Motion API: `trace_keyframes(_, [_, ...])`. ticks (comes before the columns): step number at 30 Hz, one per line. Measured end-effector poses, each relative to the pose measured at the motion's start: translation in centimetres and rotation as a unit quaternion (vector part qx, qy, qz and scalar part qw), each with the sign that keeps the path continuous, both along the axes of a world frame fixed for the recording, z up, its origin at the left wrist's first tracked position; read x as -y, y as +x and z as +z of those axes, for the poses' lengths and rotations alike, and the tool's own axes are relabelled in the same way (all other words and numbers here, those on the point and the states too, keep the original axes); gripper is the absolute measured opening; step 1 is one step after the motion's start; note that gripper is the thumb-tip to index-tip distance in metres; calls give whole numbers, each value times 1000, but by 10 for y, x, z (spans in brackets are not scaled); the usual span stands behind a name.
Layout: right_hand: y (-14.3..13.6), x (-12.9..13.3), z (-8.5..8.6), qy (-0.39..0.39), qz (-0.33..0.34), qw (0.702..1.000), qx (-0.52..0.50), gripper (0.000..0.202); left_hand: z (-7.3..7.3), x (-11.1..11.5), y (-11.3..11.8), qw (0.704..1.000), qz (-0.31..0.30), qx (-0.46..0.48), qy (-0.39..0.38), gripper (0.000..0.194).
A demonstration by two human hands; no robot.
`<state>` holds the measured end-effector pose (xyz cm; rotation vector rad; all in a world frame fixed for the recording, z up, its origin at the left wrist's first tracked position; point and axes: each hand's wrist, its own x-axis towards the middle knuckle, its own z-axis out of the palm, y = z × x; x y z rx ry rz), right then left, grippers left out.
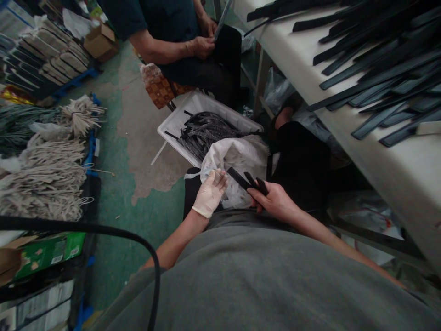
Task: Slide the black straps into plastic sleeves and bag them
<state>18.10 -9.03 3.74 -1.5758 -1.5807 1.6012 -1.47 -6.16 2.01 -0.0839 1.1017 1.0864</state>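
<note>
The table (409, 177) is filling the right side, with black pieces (365, 85) lying across it, well apart from both hands. A co-worker (167, 27) is sitting beyond the bin (177, 145), holding a thin piece in both hands. The bin is standing ahead of the wearer, its dark strands (210, 131) heaping inside, and the white bag (237, 149) is overlapping its near edge.

Over the bag, the two hands are facing each other. The right hand (272, 198) is gripping the strips (238, 179), fingers closing around their near ends; at least three dark ends are showing, slightly fanned. The left hand (211, 191), gloved, is holding nothing that shows: its palm is turning upward and its fingers are extending, loosely parted.

The strips are lying just to the right of the left fingertips, their long axis slanting up and leftward from the right fist. The longest one is pointing its free end toward those fingertips, so the left hand is being nearest to that end. Whether they are touching, I cannot tell.
</note>
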Motion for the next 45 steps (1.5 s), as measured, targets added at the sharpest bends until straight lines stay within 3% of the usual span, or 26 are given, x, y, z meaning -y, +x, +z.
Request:
trace_keyframes(7, [-15,-4,5,14,102,992,68,26,8,0,4,1000,8,20,-15,23])
trace_keyframes(18, [-18,-5,4,7,114,987,117,25,5,3,-2,1000,-2,19,-7,22])
trace_keyframes(24, [-32,-18,2,48,119,979,159,23,-7,10,4,999,-29,-14,13,20])
trace_keyframes(27, [-38,-29,6,18,140,982,124,22,-11,11,2,999,-39,-27,23,18])
trace_keyframes(30, [-34,-36,15,-21,183,981,68,25,-8,6,-13,998,19,-38,53,18])
trace_keyframes(33, [-31,-43,22,-20,217,973,74,28,0,5,-32,992,89,-41,79,19])
trace_keyframes(39, [-69,-58,28,59,253,958,118,28,-2,24,-27,987,47,-16,151,33])
trace_keyframes(45, [-59,-59,30,24,265,953,147,38,-8,32,-45,986,115,-10,119,31])
